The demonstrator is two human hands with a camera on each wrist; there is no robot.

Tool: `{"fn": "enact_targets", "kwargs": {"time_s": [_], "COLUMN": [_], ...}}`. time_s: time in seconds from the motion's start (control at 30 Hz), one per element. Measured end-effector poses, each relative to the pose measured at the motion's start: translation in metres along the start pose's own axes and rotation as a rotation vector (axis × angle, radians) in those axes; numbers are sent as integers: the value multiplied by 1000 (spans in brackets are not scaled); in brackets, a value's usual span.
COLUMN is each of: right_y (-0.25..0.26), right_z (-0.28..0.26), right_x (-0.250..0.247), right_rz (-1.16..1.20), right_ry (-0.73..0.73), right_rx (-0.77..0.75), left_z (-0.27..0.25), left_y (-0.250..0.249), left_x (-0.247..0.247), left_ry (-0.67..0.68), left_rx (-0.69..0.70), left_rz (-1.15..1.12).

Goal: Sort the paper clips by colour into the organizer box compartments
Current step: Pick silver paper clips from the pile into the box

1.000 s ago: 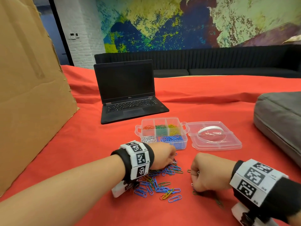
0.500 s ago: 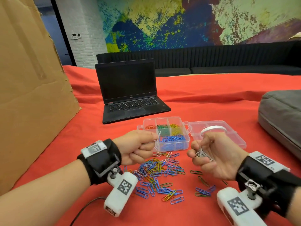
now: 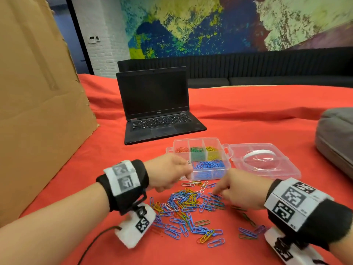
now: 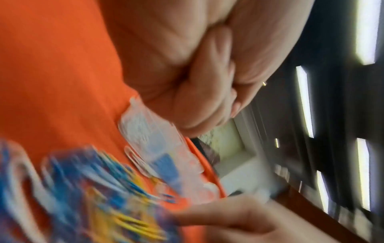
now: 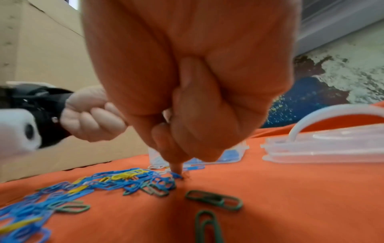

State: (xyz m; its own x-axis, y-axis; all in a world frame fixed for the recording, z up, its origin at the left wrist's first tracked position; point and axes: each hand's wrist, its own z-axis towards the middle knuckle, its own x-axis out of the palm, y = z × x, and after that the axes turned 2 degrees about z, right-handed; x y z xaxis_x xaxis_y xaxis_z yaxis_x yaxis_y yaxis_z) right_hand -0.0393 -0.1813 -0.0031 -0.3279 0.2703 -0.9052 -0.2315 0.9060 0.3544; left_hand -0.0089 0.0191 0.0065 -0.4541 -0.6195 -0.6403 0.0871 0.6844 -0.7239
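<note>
The clear organizer box [image 3: 196, 139] holds orange, green and yellow clips in its back compartments and blue ones at the front right. My left hand [image 3: 185, 169] hovers at its front-left corner, fingers curled into a fist [image 4: 207, 98] with a bit of white clip showing at the fingertips. A mixed pile of paper clips [image 3: 191, 203], mostly blue, lies on the red cloth in front of the box. My right hand [image 3: 216, 194] is down at the pile's right edge, its other fingers curled, and its thumb and forefinger [image 5: 176, 168] pinch a blue clip [image 5: 176, 175].
The box's open lid [image 3: 267, 169] lies to its right. A black laptop [image 3: 156, 111] stands behind, a cardboard sheet [image 3: 38, 111] at the left, a grey bag [image 3: 336, 138] at the right. Loose green clips [image 5: 214, 199] lie near my right wrist.
Both hands turned palm down. The right hand dropped from in front of the lid onto the pile, and its bunch of pale clips no longer shows. The left hand moved forward to the box.
</note>
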Motion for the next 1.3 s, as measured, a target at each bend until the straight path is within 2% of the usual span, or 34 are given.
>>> {"fn": "enact_targets", "kwargs": {"time_s": [0.07,0.13,0.33,0.47,0.6,0.73,0.9,0.97,1.07,1.13,1.23,1.3], "right_y": [-2,-1,-4,-4,-3,2,5,6,6,7,7,6], "right_z": [2,7,17,23,24,26,36,34,31,29,26,24], "right_x": [-3,-2,4,0,0,-1,3,3,4,6,7,8], "right_rz": [3,-8,-102,-112,-155,-137,-181,-213,-255,-257,-233,-231], "right_ry": [-24,-37,-27,-99,-98,-114,-100,-112,-117,-102,-92,-104], "right_rx": [-12,-24,-83,-39,-8,-48,-49,-48,-51,-63,-90,-99], "left_z": [1,1,2,4,8,9,7,5,-1,-3,-4,-5], "left_y": [2,4,15,18,18,21,25,29,32,33,32,30], "left_x": [2,4,0,2,6,3,-6,-6,-4,-7,-15,-17], "left_ry": [8,17,10,-29,-23,-6,-12,-18,83,170,403,461], "left_rx": [134,139,155,122,110,106,97,55,-71,-76,15,88], "left_rz": [530,708,703,698,727,699,494,348,-202,-627,-1124,-1254]}}
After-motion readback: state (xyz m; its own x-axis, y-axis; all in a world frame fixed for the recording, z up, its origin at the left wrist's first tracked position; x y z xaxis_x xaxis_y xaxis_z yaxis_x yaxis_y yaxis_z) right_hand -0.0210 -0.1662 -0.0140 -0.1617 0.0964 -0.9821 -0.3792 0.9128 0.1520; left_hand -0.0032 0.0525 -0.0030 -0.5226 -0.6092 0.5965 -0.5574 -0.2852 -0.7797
